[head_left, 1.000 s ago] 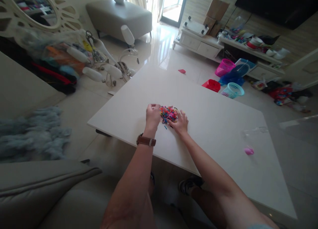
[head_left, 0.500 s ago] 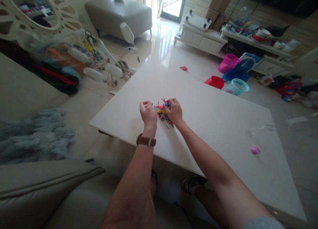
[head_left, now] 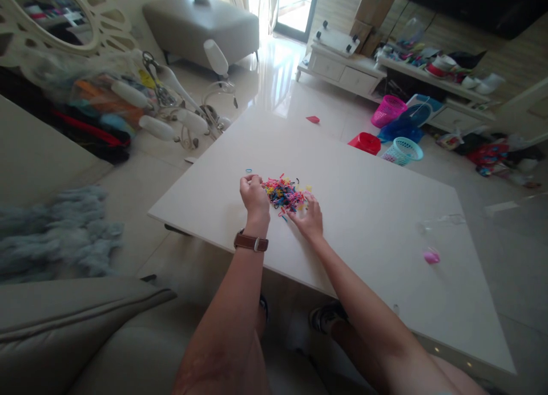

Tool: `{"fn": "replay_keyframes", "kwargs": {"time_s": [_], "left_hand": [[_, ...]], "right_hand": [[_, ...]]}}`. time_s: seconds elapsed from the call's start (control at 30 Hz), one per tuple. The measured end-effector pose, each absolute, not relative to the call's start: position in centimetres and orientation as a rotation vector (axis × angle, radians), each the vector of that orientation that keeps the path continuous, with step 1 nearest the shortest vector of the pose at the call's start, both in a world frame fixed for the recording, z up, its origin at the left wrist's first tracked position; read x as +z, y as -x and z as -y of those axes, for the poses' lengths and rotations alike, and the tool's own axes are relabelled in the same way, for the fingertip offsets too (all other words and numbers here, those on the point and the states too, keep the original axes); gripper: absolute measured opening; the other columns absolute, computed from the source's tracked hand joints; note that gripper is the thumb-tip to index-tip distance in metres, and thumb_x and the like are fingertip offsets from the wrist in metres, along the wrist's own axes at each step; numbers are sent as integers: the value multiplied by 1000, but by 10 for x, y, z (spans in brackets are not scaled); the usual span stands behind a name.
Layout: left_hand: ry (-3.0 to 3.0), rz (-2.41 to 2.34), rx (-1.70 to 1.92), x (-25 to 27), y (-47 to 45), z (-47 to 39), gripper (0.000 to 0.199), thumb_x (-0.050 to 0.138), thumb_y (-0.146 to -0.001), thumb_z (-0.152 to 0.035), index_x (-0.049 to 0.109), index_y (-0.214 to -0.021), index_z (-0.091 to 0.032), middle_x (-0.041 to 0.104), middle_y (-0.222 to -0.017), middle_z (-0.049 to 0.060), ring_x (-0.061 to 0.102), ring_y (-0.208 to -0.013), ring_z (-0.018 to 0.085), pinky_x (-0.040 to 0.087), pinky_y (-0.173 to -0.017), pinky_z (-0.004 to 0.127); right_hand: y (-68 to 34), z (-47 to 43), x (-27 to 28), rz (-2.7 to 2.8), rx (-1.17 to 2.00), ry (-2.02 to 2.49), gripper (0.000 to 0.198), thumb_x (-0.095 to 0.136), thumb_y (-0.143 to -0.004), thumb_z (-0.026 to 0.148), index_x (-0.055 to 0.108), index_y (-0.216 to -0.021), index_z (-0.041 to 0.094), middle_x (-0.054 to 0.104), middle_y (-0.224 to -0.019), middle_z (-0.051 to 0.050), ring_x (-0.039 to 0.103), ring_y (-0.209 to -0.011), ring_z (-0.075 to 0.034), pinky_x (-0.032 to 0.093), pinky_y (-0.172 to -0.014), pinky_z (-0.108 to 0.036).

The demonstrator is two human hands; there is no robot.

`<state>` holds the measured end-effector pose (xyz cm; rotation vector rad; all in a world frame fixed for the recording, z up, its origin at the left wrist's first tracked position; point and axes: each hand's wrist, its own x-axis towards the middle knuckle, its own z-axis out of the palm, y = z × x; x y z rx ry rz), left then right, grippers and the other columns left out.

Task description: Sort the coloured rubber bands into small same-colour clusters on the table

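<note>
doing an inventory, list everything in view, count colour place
small bands: many, mixed, between hands
table: one, white, centre
pink object: one, pink, table right
clear object: one, colourless, table right
bins: three, red, light blue, pink, beyond table
red piece: one, red, beyond table
lamp: one, white shades, floor left
fluffy heap: one, grey-blue, floor left
mirror: one, cream frame, upper left
ottoman: one, grey, back
cabinet: one, white, back right
screen: one, black, upper right
sofa: one, grey, lower left
other clutter: uncountable, mixed, around room
shoes: two, dark, under table
wrist strap: one, brown, left wrist
left hand: one, bare, pile's left
right hand: one, bare, pile's right
</note>
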<state>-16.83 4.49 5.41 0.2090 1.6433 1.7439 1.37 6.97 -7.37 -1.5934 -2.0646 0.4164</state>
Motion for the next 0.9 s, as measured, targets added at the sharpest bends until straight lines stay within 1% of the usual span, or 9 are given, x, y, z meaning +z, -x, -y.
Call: {"fn": "replay_keyframes", "kwargs": {"time_s": [0.1, 0.2, 0.27, 0.37, 0.47, 0.57, 0.63, 0.77, 0.9], "left_hand": [[-201, -1632, 1752, 55, 165, -45, 8, 51, -83, -26, 52, -91, -23, 59, -90, 1, 60, -78, 15, 47, -71, 27], [-190, -1601, 1758, 57, 163, -44, 9, 52, -82, -24, 53, -91, -22, 57, -88, 0, 58, -74, 14, 46, -69, 26], [-175, -1576, 1769, 57, 163, -45, 11, 53, -81, -23, 53, -91, -21, 57, -86, 0, 57, -71, 13, 45, -66, 25], [-150, -1556, 1787, 56, 164, -46, 13, 57, -78, -22, 54, -91, -21, 57, -84, -1, 56, -68, 12, 43, -63, 23], [-139, -1550, 1790, 53, 167, -48, 13, 58, -78, -21, 54, -90, -20, 56, -82, -1, 55, -66, 11, 41, -60, 23], [-143, -1544, 1791, 53, 167, -48, 12, 59, -79, -21, 53, -89, -21, 56, -80, -1, 55, -65, 11, 41, -60, 22], [-147, -1540, 1787, 55, 166, -47, 12, 60, -79, -21, 53, -89, -21, 56, -80, -2, 55, -65, 11, 41, -60, 22], [-150, -1533, 1772, 59, 163, -46, 12, 58, -79, -20, 53, -90, -21, 56, -79, -2, 54, -64, 11, 42, -61, 22], [-154, -1534, 1765, 61, 160, -46, 12, 57, -79, -19, 53, -90, -20, 57, -80, -2, 56, -66, 11, 42, -60, 22]], "right_hand": [[26, -64, -77, 2131, 343, 1589, 94, 70, -76, 71, 39, -152, 25, 33, -161, -17, 31, -147, -39, 31, -118, -54], [59, -77, -70, 2200, 278, 1622, 84, 68, -80, 67, 41, -153, 34, 32, -163, -12, 28, -145, -43, 29, -114, -60], [72, -89, -64, 2256, 278, 1639, 71, 63, -86, 63, 47, -149, 36, 37, -160, -11, 33, -139, -43, 35, -108, -60], [80, -103, -58, 2292, 263, 1666, 52, 58, -92, 54, 58, -139, 32, 51, -147, -12, 41, -127, -40, 41, -100, -54], [79, -114, -55, 2287, 266, 1635, 38, 58, -93, 39, 65, -128, 26, 61, -129, -12, 47, -117, -35, 44, -97, -45], [74, -124, -47, 2278, 310, 1570, 32, 55, -91, 28, 67, -121, 22, 66, -117, -12, 53, -110, -30, 45, -96, -39], [69, -130, -36, 2261, 326, 1554, 31, 55, -91, 29, 66, -119, 22, 68, -113, -11, 58, -107, -29, 46, -92, -37], [61, -140, -6, 2259, 383, 1648, 32, 56, -93, 45, 65, -117, 27, 73, -105, -7, 65, -95, -27, 47, -82, -35], [54, -143, 13, 2304, 490, 1687, 36, 48, -96, 54, 67, -113, 27, 75, -103, -8, 68, -95, -27, 48, -80, -34]]}}
